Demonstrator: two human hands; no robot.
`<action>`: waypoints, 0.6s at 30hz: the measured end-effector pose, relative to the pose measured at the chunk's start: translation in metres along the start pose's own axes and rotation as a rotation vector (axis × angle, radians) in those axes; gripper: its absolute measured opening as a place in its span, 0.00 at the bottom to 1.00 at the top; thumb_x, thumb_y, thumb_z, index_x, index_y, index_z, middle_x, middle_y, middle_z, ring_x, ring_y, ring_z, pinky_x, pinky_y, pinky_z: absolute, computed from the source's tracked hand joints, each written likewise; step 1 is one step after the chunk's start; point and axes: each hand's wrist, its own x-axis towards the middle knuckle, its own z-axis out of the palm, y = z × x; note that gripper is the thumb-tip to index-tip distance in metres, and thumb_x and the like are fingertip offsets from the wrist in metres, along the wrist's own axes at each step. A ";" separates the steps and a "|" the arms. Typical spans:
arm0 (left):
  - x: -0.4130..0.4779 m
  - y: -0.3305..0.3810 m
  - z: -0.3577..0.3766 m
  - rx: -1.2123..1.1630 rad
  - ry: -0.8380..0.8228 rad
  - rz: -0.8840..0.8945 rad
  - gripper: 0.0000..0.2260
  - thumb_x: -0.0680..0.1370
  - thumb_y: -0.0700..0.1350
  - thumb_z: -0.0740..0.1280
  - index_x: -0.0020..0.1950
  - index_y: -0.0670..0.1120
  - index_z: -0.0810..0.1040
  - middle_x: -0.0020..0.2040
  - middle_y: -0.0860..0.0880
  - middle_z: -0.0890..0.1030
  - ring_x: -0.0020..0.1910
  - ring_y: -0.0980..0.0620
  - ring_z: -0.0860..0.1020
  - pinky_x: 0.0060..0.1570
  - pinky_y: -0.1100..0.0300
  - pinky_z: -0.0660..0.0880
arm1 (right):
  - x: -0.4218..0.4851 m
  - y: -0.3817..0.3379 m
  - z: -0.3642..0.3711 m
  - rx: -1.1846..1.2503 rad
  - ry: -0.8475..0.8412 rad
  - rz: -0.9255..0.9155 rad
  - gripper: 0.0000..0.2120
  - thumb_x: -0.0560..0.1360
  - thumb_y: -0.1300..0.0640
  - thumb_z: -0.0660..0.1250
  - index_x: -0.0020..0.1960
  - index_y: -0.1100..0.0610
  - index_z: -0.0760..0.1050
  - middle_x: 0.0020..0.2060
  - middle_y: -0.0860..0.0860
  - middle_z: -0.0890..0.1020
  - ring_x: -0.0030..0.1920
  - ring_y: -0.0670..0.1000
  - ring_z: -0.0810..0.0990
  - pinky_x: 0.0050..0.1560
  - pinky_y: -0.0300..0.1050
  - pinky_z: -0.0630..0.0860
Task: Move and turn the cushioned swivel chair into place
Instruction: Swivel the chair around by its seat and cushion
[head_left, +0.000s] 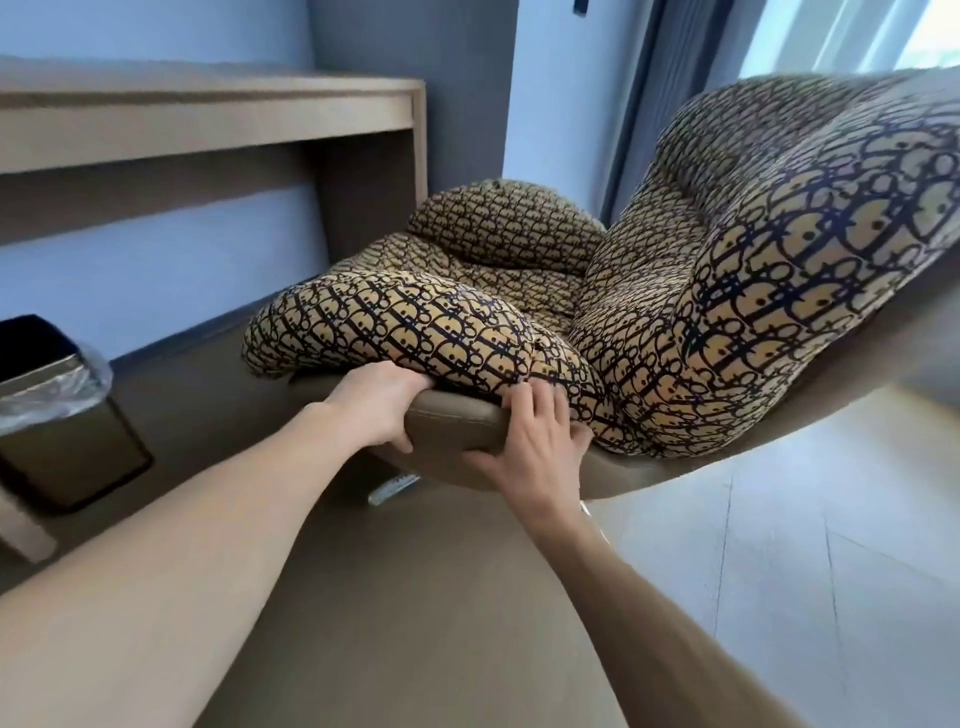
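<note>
The swivel chair (452, 431) has a taupe shell and a thick tan cushion (675, 291) printed with a dark navy pattern; its back rises at the right. My left hand (379, 405) grips the near armrest rim, fingers tucked under the cushion edge and thumb below the rim. My right hand (535, 441) holds the same rim just to the right, fingers over the cushion and thumb underneath. A glimpse of the metal base (392, 488) shows under the seat; the rest of the base is hidden.
A wooden desk (208, 109) stands at the left against the wall, its side panel close behind the chair. A dark waste bin (57, 415) with a plastic liner sits on the floor at far left. Curtains and a window (831, 36) are at the upper right.
</note>
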 end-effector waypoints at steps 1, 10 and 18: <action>0.000 -0.004 0.001 -0.002 0.014 0.020 0.30 0.61 0.53 0.83 0.61 0.53 0.79 0.56 0.49 0.84 0.58 0.43 0.80 0.55 0.47 0.79 | -0.003 -0.003 0.004 -0.004 0.027 0.055 0.37 0.60 0.34 0.79 0.60 0.47 0.67 0.58 0.47 0.70 0.61 0.53 0.69 0.57 0.62 0.70; 0.000 -0.022 0.004 -0.020 0.055 0.182 0.24 0.65 0.50 0.82 0.59 0.50 0.81 0.55 0.48 0.83 0.58 0.43 0.79 0.58 0.48 0.77 | 0.007 -0.004 0.014 0.092 -0.217 0.284 0.36 0.57 0.32 0.79 0.54 0.46 0.65 0.53 0.46 0.69 0.62 0.55 0.70 0.71 0.71 0.60; -0.006 -0.057 0.012 -0.023 0.085 0.235 0.22 0.67 0.47 0.81 0.58 0.48 0.80 0.56 0.46 0.82 0.58 0.42 0.79 0.57 0.45 0.77 | 0.001 -0.041 0.021 0.094 -0.191 0.321 0.34 0.59 0.33 0.80 0.54 0.46 0.66 0.53 0.47 0.70 0.61 0.54 0.68 0.68 0.67 0.63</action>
